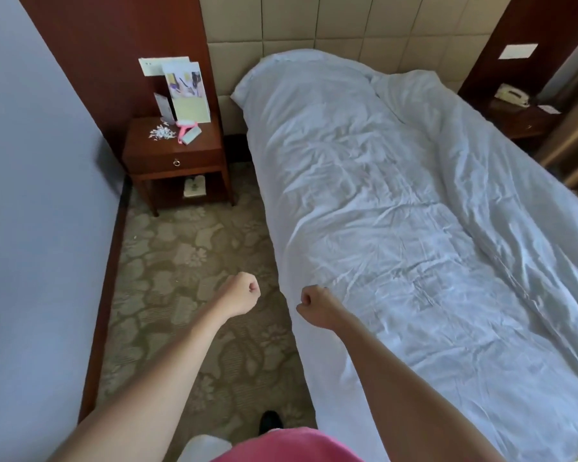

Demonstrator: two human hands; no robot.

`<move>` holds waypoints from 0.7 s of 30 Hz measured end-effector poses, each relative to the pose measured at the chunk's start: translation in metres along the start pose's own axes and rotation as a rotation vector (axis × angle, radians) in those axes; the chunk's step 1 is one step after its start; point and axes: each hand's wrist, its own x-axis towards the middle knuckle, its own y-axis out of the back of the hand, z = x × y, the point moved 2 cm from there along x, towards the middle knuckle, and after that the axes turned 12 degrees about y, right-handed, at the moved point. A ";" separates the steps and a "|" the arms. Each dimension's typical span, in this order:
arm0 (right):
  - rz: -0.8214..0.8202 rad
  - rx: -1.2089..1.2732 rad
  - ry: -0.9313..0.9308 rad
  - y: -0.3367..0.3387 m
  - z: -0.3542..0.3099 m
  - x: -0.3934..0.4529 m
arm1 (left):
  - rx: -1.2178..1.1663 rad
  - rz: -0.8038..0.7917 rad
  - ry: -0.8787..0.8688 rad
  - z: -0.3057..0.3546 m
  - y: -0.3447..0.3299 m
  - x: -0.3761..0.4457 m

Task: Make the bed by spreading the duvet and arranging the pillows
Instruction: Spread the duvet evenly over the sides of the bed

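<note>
A wrinkled white duvet (397, 211) covers the single bed from the padded headboard down to the foot. It bulges at the head end, where a pillow may lie underneath; no pillow shows. My left hand (239, 293) is a closed fist held over the carpet, left of the bed, holding nothing. My right hand (316, 306) is also a fist, hovering at the duvet's near left edge, and I see no cloth in it.
A dark wooden nightstand (176, 155) with leaflets, paper scraps and a pink item stands left of the headboard. A second nightstand (521, 118) with a phone is at the far right. Patterned carpet (187, 261) fills the aisle between the grey wall and the bed.
</note>
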 end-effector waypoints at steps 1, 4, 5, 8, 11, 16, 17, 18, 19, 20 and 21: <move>0.010 0.003 -0.005 0.004 -0.004 0.012 | 0.016 -0.008 -0.016 0.004 0.008 0.013; 0.056 -0.006 -0.060 0.023 -0.005 0.047 | 0.031 -0.055 -0.081 0.024 0.027 0.053; 0.068 -0.015 -0.086 0.029 -0.002 0.059 | 0.042 -0.071 -0.102 0.030 0.032 0.068; 0.114 -0.005 -0.197 0.040 0.010 0.093 | 0.084 -0.134 -0.165 0.046 0.044 0.122; 0.158 0.001 -0.330 0.046 0.015 0.130 | 0.138 -0.191 -0.234 0.059 0.064 0.178; 0.219 0.035 -0.490 0.058 -0.003 0.194 | 0.219 -0.294 -0.337 0.078 0.120 0.263; 0.235 0.042 -0.508 0.062 -0.009 0.207 | 0.237 -0.308 -0.349 0.083 0.134 0.279; 0.259 0.065 -0.521 0.066 -0.014 0.220 | 0.255 -0.315 -0.366 0.088 0.147 0.295; 0.287 0.089 -0.530 0.072 -0.021 0.232 | 0.265 -0.319 -0.382 0.096 0.161 0.309; 0.311 0.103 -0.539 0.079 -0.025 0.244 | 0.267 -0.319 -0.405 0.105 0.174 0.323; 0.327 0.106 -0.553 0.086 -0.029 0.255 | 0.269 -0.325 -0.425 0.115 0.185 0.335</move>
